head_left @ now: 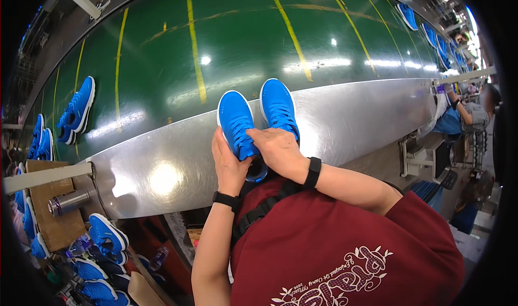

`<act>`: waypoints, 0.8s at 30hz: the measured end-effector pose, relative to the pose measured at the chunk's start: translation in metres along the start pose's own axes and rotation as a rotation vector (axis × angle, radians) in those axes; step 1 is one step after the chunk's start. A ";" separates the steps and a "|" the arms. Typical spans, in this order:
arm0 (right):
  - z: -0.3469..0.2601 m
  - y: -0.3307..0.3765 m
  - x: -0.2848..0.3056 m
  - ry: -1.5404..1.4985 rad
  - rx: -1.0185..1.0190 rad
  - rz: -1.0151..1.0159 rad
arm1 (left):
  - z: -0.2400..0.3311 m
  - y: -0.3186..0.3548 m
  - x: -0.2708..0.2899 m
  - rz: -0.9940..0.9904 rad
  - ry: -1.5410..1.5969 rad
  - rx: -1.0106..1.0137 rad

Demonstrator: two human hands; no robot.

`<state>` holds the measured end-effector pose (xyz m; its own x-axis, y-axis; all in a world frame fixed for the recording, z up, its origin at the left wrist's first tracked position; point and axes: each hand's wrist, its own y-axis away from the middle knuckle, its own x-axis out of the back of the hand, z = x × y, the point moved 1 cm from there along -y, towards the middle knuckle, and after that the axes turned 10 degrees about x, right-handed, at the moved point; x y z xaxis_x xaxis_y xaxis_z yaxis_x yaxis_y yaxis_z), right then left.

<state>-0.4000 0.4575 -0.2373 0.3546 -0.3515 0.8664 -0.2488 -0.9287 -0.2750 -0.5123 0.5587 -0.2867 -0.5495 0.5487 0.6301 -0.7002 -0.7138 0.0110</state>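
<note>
Two blue sneakers with white soles rest side by side, toes pointing away from me, at the near edge of the green belt and over the metal ledge. My left hand (231, 163) wraps the outer side and heel of the left sneaker (235, 116). With fingertips pinched at its laces and tongue, my right hand (280, 150) reaches across that same shoe. The right sneaker (277, 104) stands just beyond my right hand, which covers part of its heel end. What lies beneath my right fingers is partly hidden.
A shiny metal ledge (350, 114) runs along the green conveyor belt (232, 47) with yellow lines. More blue sneakers (78, 111) sit at left on the belt. A rack with blue shoes (108, 236) and a metal can (69, 202) stands lower left. A person (475, 112) works at far right.
</note>
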 end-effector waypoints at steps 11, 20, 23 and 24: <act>0.037 -0.043 0.027 -0.503 -0.342 -0.505 | -0.013 -0.005 -0.005 -0.096 0.017 0.001; 0.075 -0.065 0.020 -1.129 -0.453 -0.889 | -0.017 -0.004 -0.001 -0.164 -0.015 -0.024; 0.081 -0.062 0.019 -1.310 -0.505 -0.835 | -0.014 -0.004 0.001 -0.180 -0.017 -0.009; 0.080 -0.062 0.018 -1.315 -0.507 -0.841 | -0.014 -0.004 0.001 -0.182 -0.018 -0.019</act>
<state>-0.3056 0.4995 -0.2378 0.9457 0.1032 -0.3084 0.2401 -0.8611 0.4482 -0.5161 0.5681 -0.2970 -0.4045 0.6598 0.6332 -0.7960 -0.5949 0.1114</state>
